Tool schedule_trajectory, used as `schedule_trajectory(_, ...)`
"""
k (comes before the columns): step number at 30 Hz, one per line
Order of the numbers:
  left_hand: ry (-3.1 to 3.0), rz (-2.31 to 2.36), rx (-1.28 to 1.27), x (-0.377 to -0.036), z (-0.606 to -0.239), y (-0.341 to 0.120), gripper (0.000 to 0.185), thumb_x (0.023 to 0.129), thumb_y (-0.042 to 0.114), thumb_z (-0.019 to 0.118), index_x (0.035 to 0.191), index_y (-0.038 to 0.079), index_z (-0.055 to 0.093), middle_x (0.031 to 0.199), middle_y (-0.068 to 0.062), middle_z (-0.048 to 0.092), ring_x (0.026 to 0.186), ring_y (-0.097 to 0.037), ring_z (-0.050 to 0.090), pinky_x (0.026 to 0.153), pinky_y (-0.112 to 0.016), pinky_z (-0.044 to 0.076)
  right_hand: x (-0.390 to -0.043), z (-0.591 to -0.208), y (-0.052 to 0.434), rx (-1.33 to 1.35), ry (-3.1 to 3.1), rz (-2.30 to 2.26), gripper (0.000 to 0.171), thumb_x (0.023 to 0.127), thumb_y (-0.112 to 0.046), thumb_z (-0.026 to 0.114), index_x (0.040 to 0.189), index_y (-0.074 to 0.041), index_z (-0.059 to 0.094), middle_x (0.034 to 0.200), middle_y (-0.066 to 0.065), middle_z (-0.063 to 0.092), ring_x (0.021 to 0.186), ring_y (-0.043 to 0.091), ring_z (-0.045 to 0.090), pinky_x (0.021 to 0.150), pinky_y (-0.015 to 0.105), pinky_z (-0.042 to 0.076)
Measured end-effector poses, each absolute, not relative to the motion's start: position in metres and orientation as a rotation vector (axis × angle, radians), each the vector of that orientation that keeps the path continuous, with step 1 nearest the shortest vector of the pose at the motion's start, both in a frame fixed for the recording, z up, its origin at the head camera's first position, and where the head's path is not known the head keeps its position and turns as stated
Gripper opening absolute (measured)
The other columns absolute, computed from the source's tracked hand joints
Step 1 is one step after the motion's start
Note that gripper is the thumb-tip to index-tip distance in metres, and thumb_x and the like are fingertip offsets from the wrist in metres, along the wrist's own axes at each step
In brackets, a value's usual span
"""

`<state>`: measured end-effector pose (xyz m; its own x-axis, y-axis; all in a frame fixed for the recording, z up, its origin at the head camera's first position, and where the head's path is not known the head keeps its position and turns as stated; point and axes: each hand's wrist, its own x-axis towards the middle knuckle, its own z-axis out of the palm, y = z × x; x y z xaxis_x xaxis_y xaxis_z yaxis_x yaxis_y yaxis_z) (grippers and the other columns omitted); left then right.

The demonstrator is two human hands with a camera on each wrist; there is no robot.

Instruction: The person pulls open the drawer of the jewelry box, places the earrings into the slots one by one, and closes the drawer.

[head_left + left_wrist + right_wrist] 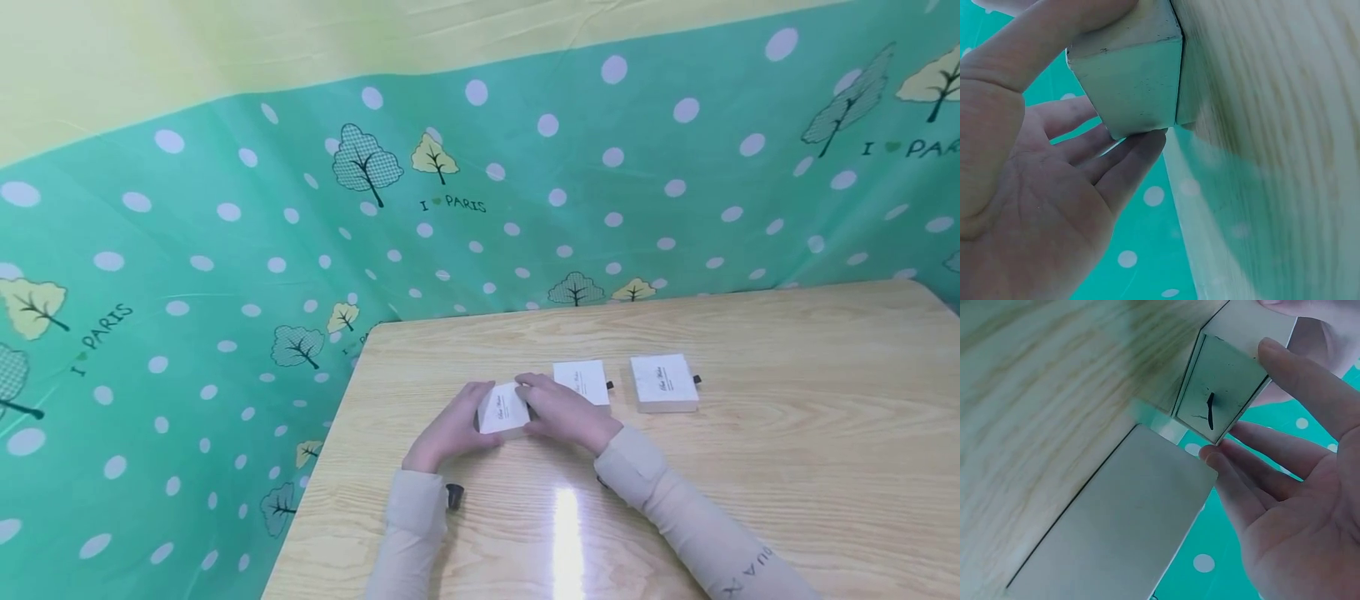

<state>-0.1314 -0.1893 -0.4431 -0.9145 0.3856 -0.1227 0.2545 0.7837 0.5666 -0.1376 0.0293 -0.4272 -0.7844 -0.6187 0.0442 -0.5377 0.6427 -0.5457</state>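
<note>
A small white drawer-style box with dark lettering on its lid lies on the table, held between both hands. My left hand grips its left side, thumb along the near face and fingertips at the far edge; the left wrist view shows the box's plain end. From the other side my right hand grips it by thumb and fingers. A black ribbon tab shows on the end facing that hand in the right wrist view. Just right of it is a second white box, partly hidden by the right hand.
A third white box with a black tab stands farther right on the wooden table. A small black cup-like object is beside the left sleeve. Behind the table hangs a green dotted cloth.
</note>
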Motion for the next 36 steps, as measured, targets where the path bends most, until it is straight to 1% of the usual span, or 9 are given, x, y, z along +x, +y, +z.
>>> schedule_trajectory(11,2.761,0.754,0.466,-0.133,-0.444,-0.185,0.092,0.079,0.026,0.084,0.154,0.008,0.033,0.154,-0.009,0.040,0.139,-0.027,0.042,0.116,-0.043,0.033,-0.139,-0.431,0.032,-0.997,2.735,-0.841,0.059,0.082,-0.012,0.080,0.132,0.007,0.056,0.144,0.026,0.048,0.133,0.039,0.047,0.110,0.047,0.041)
schedule_trajectory(18,2.780,0.731,0.471,-0.130,-0.443,-0.184,0.092,0.079,0.028,0.084,0.153,0.006,0.034,0.155,-0.011,0.038,0.141,-0.029,0.040,0.116,-0.046,0.033,-0.138,-0.432,0.035,-1.049,2.756,-0.844,0.058,0.085,-0.016,0.078,0.134,0.005,0.055,0.141,0.021,0.051,0.131,0.035,0.050,0.109,0.044,0.043)
schedule_trajectory(20,2.799,0.721,0.451,-0.128,-0.443,-0.184,0.093,0.079,0.032,0.084,0.153,0.007,0.034,0.156,-0.011,0.038,0.141,-0.030,0.039,0.115,-0.047,0.034,-0.138,-0.432,0.036,-1.058,2.767,-0.843,0.058,0.085,-0.018,0.078,0.135,0.003,0.055,0.141,0.019,0.052,0.131,0.033,0.050,0.108,0.043,0.044)
schedule_trajectory(26,2.848,0.718,0.355,-0.122,-0.434,-0.181,0.097,0.077,0.052,0.081,0.154,0.015,0.036,0.158,-0.008,0.035,0.143,-0.030,0.037,0.113,-0.051,0.036,-0.138,-0.430,0.038,-1.083,2.801,-0.849,0.056,0.086,-0.019,0.077,0.134,0.001,0.056,0.138,0.015,0.055,0.130,0.028,0.051,0.107,0.040,0.046)
schedule_trajectory(29,2.861,0.728,0.383,-0.120,-0.429,-0.178,0.098,0.076,0.056,0.080,0.154,0.016,0.036,0.157,-0.009,0.036,0.142,-0.030,0.038,0.112,-0.051,0.037,-0.136,-0.426,0.041,-1.078,2.814,-0.843,0.055,0.087,-0.018,0.076,0.134,0.001,0.056,0.137,0.013,0.056,0.129,0.027,0.051,0.106,0.039,0.047)
schedule_trajectory(31,2.885,0.718,0.415,-0.120,-0.426,-0.176,0.097,0.076,0.055,0.080,0.153,0.017,0.037,0.157,-0.008,0.037,0.141,-0.029,0.040,0.112,-0.050,0.038,-0.133,-0.423,0.044,-1.076,2.822,-0.850,0.053,0.088,-0.017,0.075,0.134,0.001,0.056,0.137,0.013,0.056,0.129,0.027,0.051,0.106,0.038,0.047)
schedule_trajectory(36,2.962,0.696,0.501,-0.116,-0.416,-0.166,0.087,0.080,0.050,0.079,0.151,0.016,0.041,0.154,-0.007,0.041,0.140,-0.026,0.040,0.114,-0.046,0.036,-0.127,-0.416,0.054,-1.091,2.867,-0.891,0.048,0.090,-0.015,0.070,0.134,0.000,0.056,0.136,0.012,0.056,0.129,0.026,0.051,0.106,0.039,0.047)
